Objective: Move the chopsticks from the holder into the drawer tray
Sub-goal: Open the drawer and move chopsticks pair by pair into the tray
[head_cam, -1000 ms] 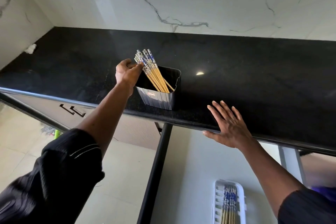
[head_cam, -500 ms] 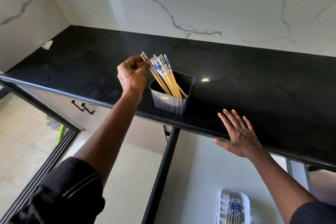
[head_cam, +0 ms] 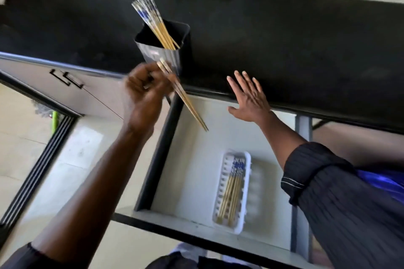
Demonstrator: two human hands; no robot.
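Observation:
A dark ribbed holder (head_cam: 161, 54) stands near the front edge of the black counter, with several bamboo chopsticks (head_cam: 153, 22) with blue-and-white tops leaning in it. My left hand (head_cam: 144, 96) is closed on a pair of chopsticks (head_cam: 185, 102), held in front of the holder with tips slanting down over the open drawer. My right hand (head_cam: 249, 98) rests flat with fingers spread on the counter's front edge. In the drawer lies a white slotted tray (head_cam: 244, 181) with several chopsticks (head_cam: 231, 190) in its left part.
The black counter (head_cam: 284, 39) runs below a marbled white wall. The open drawer (head_cam: 196, 159) has a pale floor and dark side rails. A cabinet front with black handles (head_cam: 67, 78) sits to the left. Tiled floor lies at lower left.
My left hand has pulled a pair of chopsticks out of the holder and brought them down toward the drawer. The view has tipped downward, showing more of the drawer and tray.

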